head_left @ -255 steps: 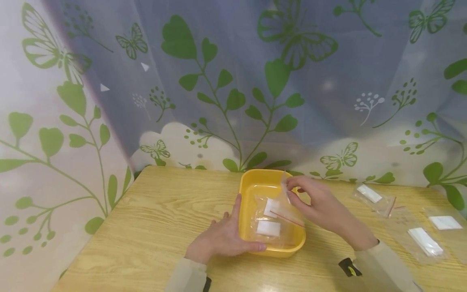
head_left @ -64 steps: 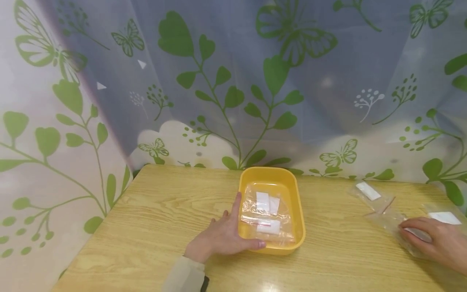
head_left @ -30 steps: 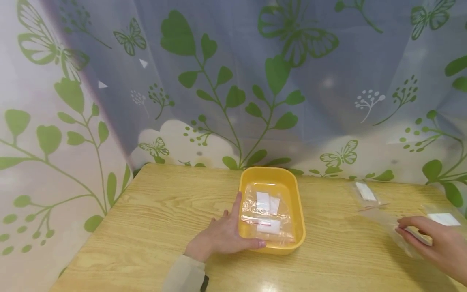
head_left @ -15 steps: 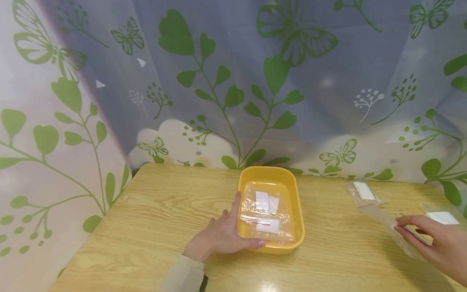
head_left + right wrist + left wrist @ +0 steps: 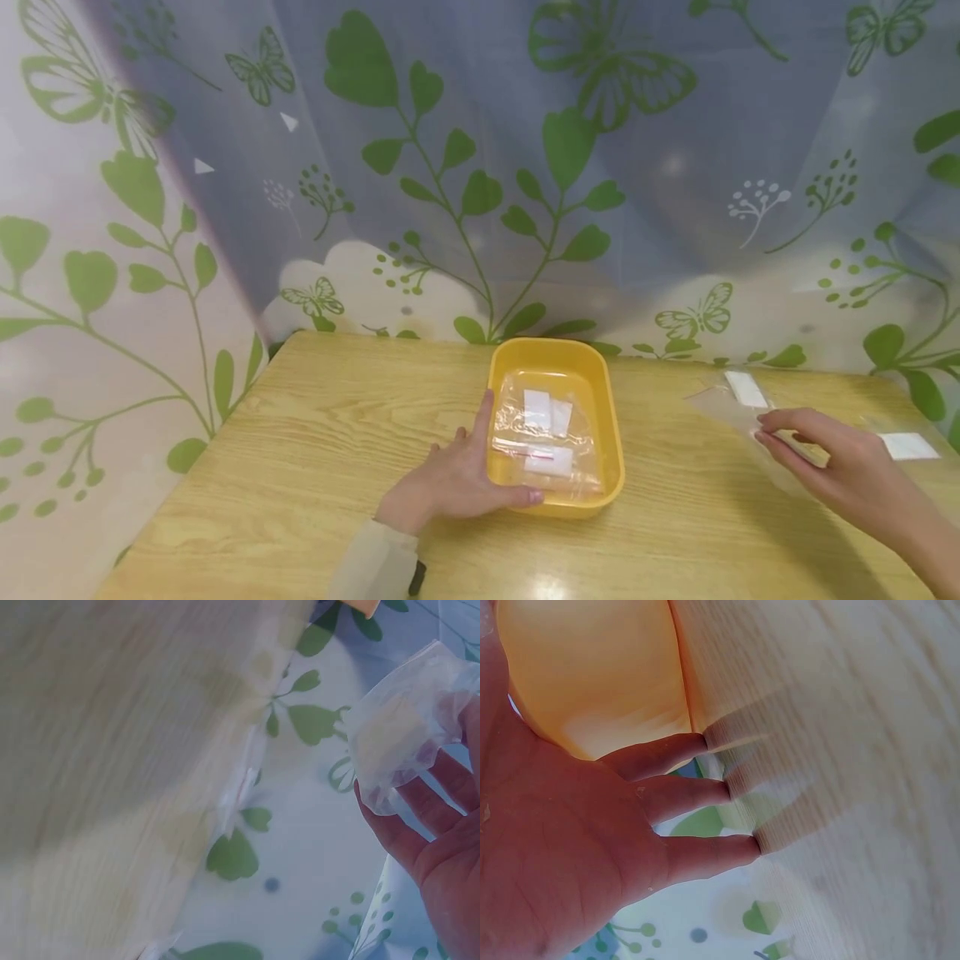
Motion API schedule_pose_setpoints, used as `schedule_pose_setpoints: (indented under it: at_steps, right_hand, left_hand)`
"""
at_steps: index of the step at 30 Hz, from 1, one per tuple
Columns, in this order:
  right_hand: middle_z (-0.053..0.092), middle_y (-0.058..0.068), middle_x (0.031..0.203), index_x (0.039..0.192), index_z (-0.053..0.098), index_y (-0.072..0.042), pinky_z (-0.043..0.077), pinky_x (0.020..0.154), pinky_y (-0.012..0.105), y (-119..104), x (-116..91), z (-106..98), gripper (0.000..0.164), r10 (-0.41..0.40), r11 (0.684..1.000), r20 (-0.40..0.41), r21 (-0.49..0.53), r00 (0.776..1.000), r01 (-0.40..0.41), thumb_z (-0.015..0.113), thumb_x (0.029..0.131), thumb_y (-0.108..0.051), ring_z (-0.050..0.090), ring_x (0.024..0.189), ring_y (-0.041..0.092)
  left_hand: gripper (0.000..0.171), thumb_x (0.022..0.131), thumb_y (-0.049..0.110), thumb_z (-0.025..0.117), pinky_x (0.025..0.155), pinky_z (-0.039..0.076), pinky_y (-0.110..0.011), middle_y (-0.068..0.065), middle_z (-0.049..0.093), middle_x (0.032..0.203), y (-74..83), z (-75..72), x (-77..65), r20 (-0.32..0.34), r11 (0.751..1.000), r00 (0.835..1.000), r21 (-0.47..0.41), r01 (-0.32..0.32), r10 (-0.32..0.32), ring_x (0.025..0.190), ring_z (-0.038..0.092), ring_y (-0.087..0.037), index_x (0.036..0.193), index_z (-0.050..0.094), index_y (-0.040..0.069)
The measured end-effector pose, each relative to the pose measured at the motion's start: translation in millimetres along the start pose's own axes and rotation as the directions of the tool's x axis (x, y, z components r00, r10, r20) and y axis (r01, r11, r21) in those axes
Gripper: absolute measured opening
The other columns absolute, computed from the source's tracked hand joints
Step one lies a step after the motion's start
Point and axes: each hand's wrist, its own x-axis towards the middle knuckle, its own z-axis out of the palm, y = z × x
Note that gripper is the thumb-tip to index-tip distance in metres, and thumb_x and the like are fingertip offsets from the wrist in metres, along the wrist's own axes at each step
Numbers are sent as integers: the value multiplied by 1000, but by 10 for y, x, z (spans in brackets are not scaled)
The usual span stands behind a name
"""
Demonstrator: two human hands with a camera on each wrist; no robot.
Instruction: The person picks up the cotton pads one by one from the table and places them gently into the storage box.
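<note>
Now the clear plastic zip bag with a white packet inside (image 5: 394, 731) is hanging above the right part of the pale wood-grain worktop (image 5: 360, 408); about two seconds ago it was lying flat there. The bare right hand (image 5: 840, 467) is pinching it, thumb and fingers drawn together, and its loose end is trailing leftward. That lift seems to be putting the work at the start of a carry, with the bag well apart from the yellow rounded-rectangular plastic tray (image 5: 613, 433). In the head view the loose end is crossing a clear bag with a white rectangular packet (image 5: 746, 389) near the far edge; whether they are touching is impossible to tell, so snagging is a risk. Another clear bag with a white packet (image 5: 909, 446) is lying beyond the right hand.

The tray is holding three white packets in clear film (image 5: 548, 461). The bare left hand (image 5: 450, 483) is bracing it, fingers straight and spread, thumb over the near rim.

An open stretch of wood is running between tray and right hand, leaving room sideways; the blue-and-white fabric printed with green leaves (image 5: 525, 250) is limiting reach behind.
</note>
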Motion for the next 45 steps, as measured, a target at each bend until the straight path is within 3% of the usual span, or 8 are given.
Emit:
schedule_pose_setpoints:
  at_steps: [3,4,7,10,13,27,45]
  right_hand:
    - [76,-3,90,97,75,-15,50,68,6,-42,79,38,26,11,1000,19,4,1000,-12,84,77,-1,57,96,-22]
    - [76,-3,90,97,75,-15,50,69,6,-53,104,53,24,4,1000,12,7,1000,-4,84,79,-2,58,95,-21]
    - [76,-3,91,97,75,-15,50,74,4,-87,174,99,9,3,1000,1,24,1000,-3,76,94,-23,57,95,-21]
    - [76,-1,89,95,76,-13,49,75,4,-107,257,167,40,-44,997,-69,56,997,48,57,103,-47,60,96,-19]
    - [76,2,85,92,76,-11,49,76,3,-152,332,211,48,-74,994,-123,71,990,83,53,104,-51,61,96,-17]
    - [77,4,90,93,77,-12,50,82,3,-297,527,277,46,-98,988,-125,105,987,111,53,104,-49,62,104,-15]
    - [77,-1,93,96,77,-12,49,91,4,-490,734,484,39,-147,971,-122,174,982,167,55,105,-43,70,92,6]
  left_hand:
    - [138,73,81,71,123,18,-70,-28,39,160,0,2,3,-2,1000,1000,-2,4,-4,153,28,-49,163,-20,28]
    - [138,73,80,71,123,18,-70,-28,38,160,1,2,3,-2,1000,1000,-5,5,-5,153,28,-49,163,-19,28]
    - [138,73,80,71,123,19,-70,-28,38,160,6,1,-4,-2,1000,1000,-4,6,-6,152,29,-49,163,-19,27]
    - [138,73,80,71,123,19,-70,-28,39,160,8,-5,-8,-3,1000,1000,-1,9,-9,152,29,-48,163,-19,27]
    - [138,73,81,71,123,19,-70,-27,40,159,8,-8,-11,-2,1000,1000,0,9,-9,153,29,-48,163,-20,27]
    - [137,74,80,71,123,17,-70,-27,40,159,12,-12,-5,3,1000,1000,-7,-6,6,153,28,-49,163,-19,26]
    - [138,74,80,71,122,20,-71,-30,41,157,5,-9,-13,-11,1000,1000,8,-7,7,151,32,-49,164,-17,24]
